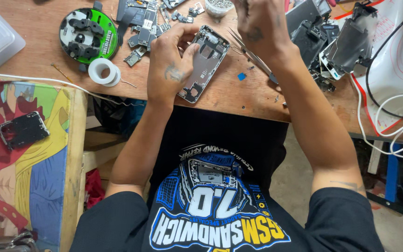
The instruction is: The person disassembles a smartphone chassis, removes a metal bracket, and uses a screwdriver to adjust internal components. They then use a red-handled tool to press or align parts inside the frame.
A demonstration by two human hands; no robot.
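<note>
Left grip clasping phone housing, tweezers beside

Green-and-white round label, table's far-left.

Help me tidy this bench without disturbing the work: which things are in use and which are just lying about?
In use: phone shell, held by the left hand; tweezers, under the right hand.

Lying about: round green holder, tape roll, circuit boards, stacked phone frames, white cables, black frame.
</note>
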